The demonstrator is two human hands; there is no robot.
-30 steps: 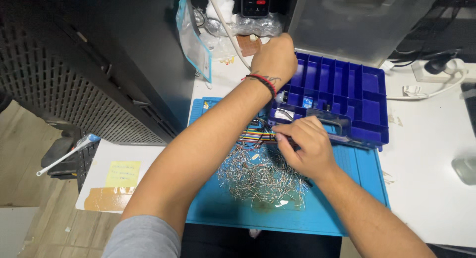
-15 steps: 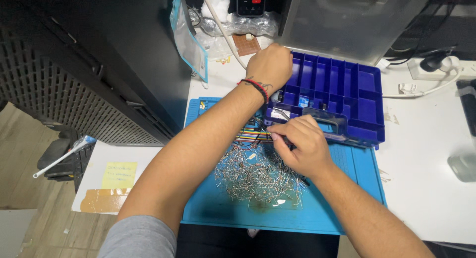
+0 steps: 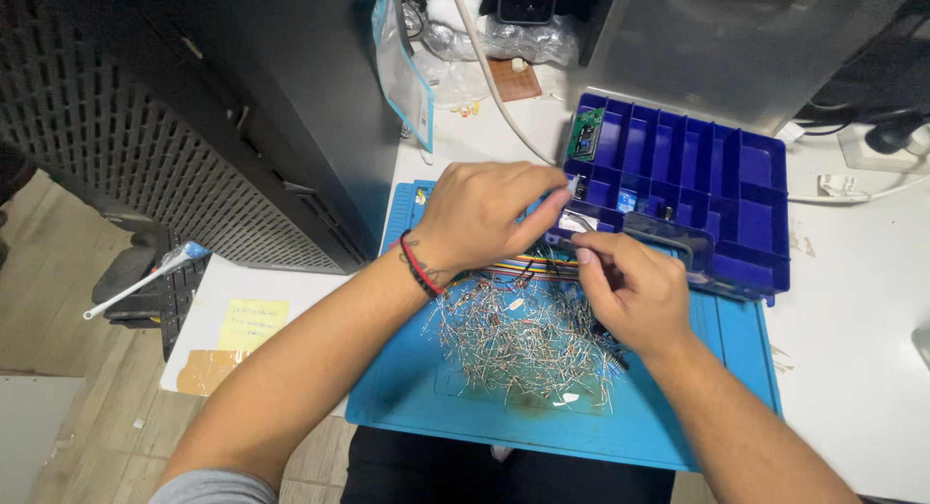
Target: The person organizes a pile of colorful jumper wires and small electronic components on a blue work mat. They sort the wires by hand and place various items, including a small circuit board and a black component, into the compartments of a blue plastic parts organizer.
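Blue mat (image 3: 426, 407) under silvery parts (image 3: 523, 339). Rainbow-striped wires (image 3: 528, 264). Dark blue box (image 3: 736, 180) holding a green board (image 3: 585, 134). White counter (image 3: 852, 368), yellow note (image 3: 252, 325), red-and-black wristband (image 3: 417, 265).

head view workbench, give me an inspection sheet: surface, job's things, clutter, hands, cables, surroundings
surface: blue work mat on a white table.
job's things: pile of loose wire-legged components on the mat; multicoloured ribbon wires between the hands; blue compartment box, lid open, a small green circuit board in its far left cell.
clutter: yellow sticky note, clear plastic bag, small brown perforated board.
hands: left hand and right hand both pinch at the ribbon wires by the box's near edge.
cables: white cable running back; white plug lead at right.
surroundings: black perforated cabinet at left, wooden floor.
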